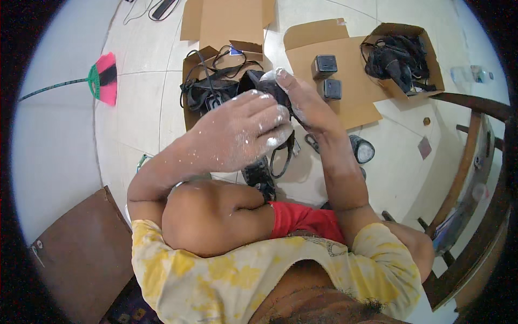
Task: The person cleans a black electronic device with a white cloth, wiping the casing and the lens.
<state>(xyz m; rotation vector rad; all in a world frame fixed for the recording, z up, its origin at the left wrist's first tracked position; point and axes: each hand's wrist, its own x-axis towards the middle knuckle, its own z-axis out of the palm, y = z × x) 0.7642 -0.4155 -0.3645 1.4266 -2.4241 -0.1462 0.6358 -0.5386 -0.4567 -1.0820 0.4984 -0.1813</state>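
My left hand (234, 129), specked with white, reaches across in front of me. Its fingers curl against a black strapped thing (251, 81), whose exact kind I cannot make out. On the other side of it, my right hand (310, 105) has its white-smeared thumb raised, the other fingers mostly hidden behind the thing. A thin black cord (278, 173) dangles in a loop below the hands. Just beyond, an open cardboard box (191, 116) contains black straps and cables (202, 94).
Two small black boxy devices (325, 66) lie on flattened cardboard (353, 110). A second carton (438, 81) at the right holds black gear (399, 59). There is a pink and green broom (107, 78) at left, a black cylinder (361, 149) near my right forearm, and a wooden frame (464, 167) at far right.
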